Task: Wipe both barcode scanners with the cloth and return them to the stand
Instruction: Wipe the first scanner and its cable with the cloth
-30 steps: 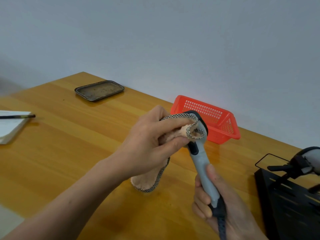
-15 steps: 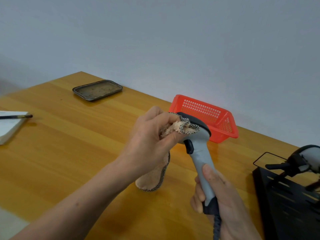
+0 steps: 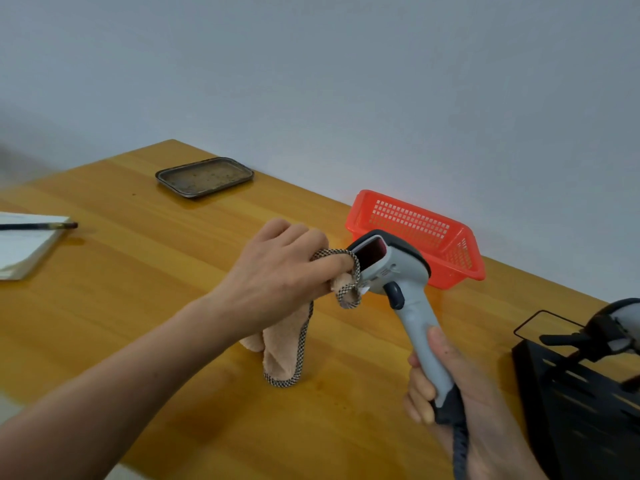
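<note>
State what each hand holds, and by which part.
The left hand grips the cloth by its bunched upper end; the right hand grips the scanner by its lower handle.

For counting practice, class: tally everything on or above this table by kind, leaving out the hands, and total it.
Barcode scanners: 2
Cloth: 1
Red basket: 1
Metal tray: 1
Notepad: 1
Pencil: 1
Black stand: 1
Total: 8

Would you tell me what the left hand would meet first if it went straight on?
Most likely the scanner: the left hand pinches the cloth right at its front window, apparently touching it.
</note>
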